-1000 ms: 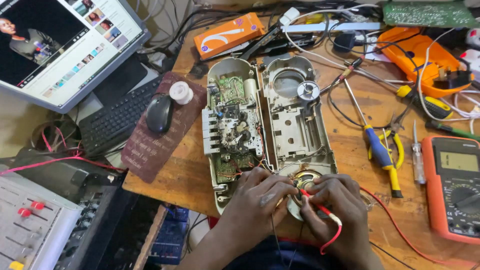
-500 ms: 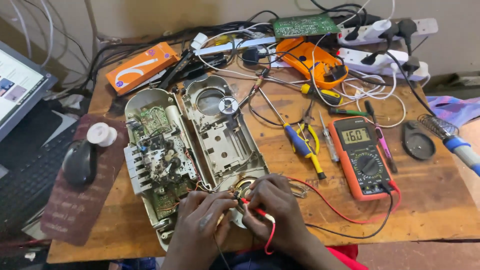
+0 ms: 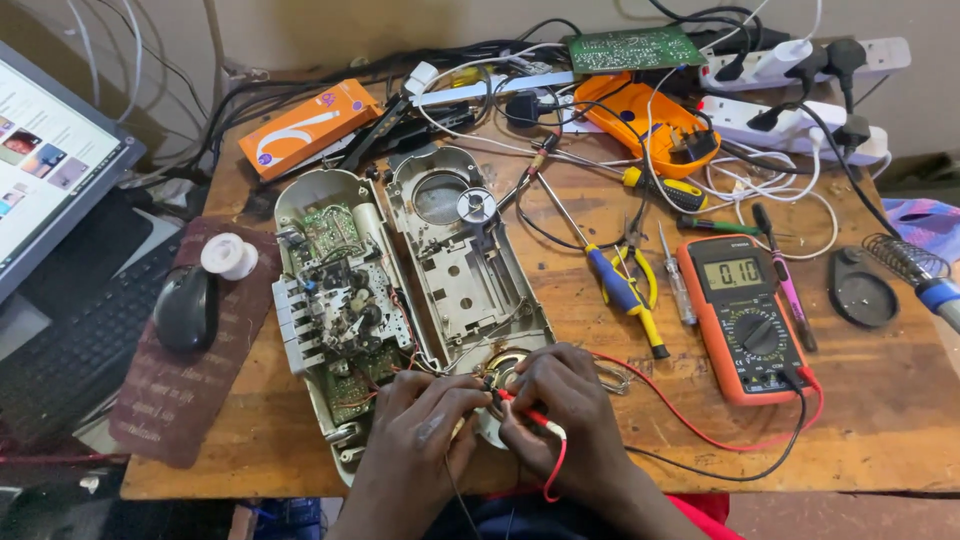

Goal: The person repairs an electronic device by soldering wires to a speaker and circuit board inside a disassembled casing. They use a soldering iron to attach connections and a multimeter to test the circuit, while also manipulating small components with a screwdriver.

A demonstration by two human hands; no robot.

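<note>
An opened grey cassette player (image 3: 410,280) lies in two halves on the wooden workbench (image 3: 880,420), its circuit board and mechanism showing. At the near end of the case sits a small round speaker (image 3: 512,362). My left hand (image 3: 425,425) pinches a thin black probe lead just left of the speaker. My right hand (image 3: 565,405) holds a red probe (image 3: 530,415) with its tip at the speaker. Red and black leads run to an orange multimeter (image 3: 745,315) on the right.
A blue-and-yellow screwdriver (image 3: 620,285), pliers and small drivers lie between the case and the meter. A soldering iron stand (image 3: 900,265) sits far right. A mouse (image 3: 185,305), solder spool (image 3: 228,256), keyboard and monitor are left. Power strips and cables crowd the back.
The view has swung right and back a little, bringing the multimeter and soldering stand into view. Both hands stay at the speaker with the probes.
</note>
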